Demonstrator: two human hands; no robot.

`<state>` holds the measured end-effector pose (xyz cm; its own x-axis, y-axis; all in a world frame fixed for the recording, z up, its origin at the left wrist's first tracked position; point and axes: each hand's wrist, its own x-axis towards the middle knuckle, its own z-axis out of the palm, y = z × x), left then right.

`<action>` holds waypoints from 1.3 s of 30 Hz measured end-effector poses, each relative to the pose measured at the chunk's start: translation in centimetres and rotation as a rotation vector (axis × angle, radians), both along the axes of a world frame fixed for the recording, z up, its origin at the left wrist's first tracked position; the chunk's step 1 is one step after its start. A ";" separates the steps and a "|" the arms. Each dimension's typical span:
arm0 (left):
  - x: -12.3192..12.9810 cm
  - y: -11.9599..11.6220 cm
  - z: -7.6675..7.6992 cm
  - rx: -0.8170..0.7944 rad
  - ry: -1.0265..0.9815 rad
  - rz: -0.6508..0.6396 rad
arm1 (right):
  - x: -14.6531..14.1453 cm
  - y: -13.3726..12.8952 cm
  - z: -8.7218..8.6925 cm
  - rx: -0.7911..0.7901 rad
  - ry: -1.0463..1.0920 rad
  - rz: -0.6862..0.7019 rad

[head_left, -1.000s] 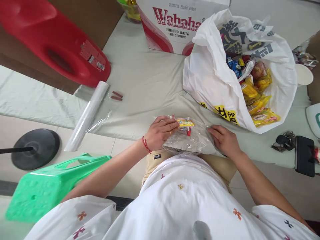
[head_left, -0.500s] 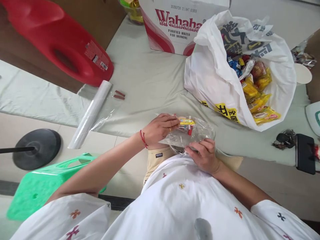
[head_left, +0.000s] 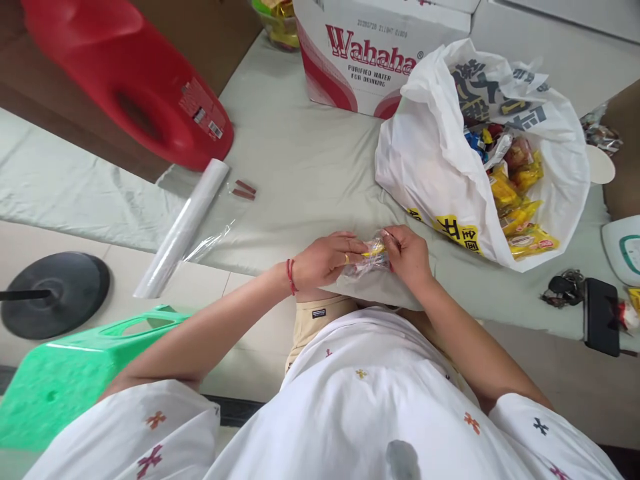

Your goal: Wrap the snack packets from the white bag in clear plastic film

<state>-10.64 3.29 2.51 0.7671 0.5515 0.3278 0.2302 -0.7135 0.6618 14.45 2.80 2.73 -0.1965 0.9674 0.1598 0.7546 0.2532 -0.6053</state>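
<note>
At the table's front edge, just above my lap, lies a small bundle of snack packets [head_left: 371, 256], yellow and red under crinkled clear plastic film [head_left: 367, 268]. My left hand [head_left: 330, 259], with a ring and a red cord at the wrist, holds the bundle from the left, fingers laid together over its top; the thumb is hidden. On the right side, my right hand [head_left: 410, 257] is closed, thumb and forefinger pinching the film by the packets. Both hands are close together with the bundle between them.
A white plastic bag [head_left: 425, 160] of wrapped snacks stands right, before a Wahaha carton [head_left: 360, 60]. Left are a red jug [head_left: 145, 93], a film roll [head_left: 185, 223] and two brown strips [head_left: 244, 191]. A phone [head_left: 601, 317] lies far right; a green stool [head_left: 85, 367] stands below left.
My right hand has moved up and left to the bundle, bringing the film's near side over the packets. My left hand stays on them. The view has shifted slightly.
</note>
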 end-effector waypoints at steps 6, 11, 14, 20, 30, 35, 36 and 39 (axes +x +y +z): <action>1.0 -3.9 0.9 0.043 -0.004 0.240 | -0.4 -1.1 0.1 -0.008 -0.233 -0.103; 3.2 -6.7 0.3 0.102 -0.075 0.635 | -0.4 -1.3 -0.1 0.011 -0.270 -0.106; 3.6 -7.2 0.5 0.051 -0.216 0.696 | -0.4 -1.3 -0.1 0.036 -0.293 -0.093; 4.5 -7.5 1.5 0.243 -0.092 0.541 | -0.6 -1.5 0.7 0.033 -0.388 -0.060; 4.7 -6.9 0.3 0.116 -0.256 0.952 | -0.4 -1.6 0.1 0.110 -0.416 -0.067; 3.5 -5.4 -2.7 -0.161 -0.293 1.318 | -0.7 -1.6 0.0 0.083 -0.373 -0.050; 3.3 -5.2 -3.1 -0.202 -0.260 1.355 | -0.8 -1.6 0.0 0.070 -0.354 -0.045; 2.7 -4.8 -3.7 -0.183 -0.124 1.407 | -0.8 -1.1 0.2 0.016 -0.226 -0.013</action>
<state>-7.92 -1.54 -1.20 -0.4744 0.8588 0.1935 0.5990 0.1539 0.7858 13.60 1.69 2.94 -0.2166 0.9678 0.1285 0.8739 0.2509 -0.4164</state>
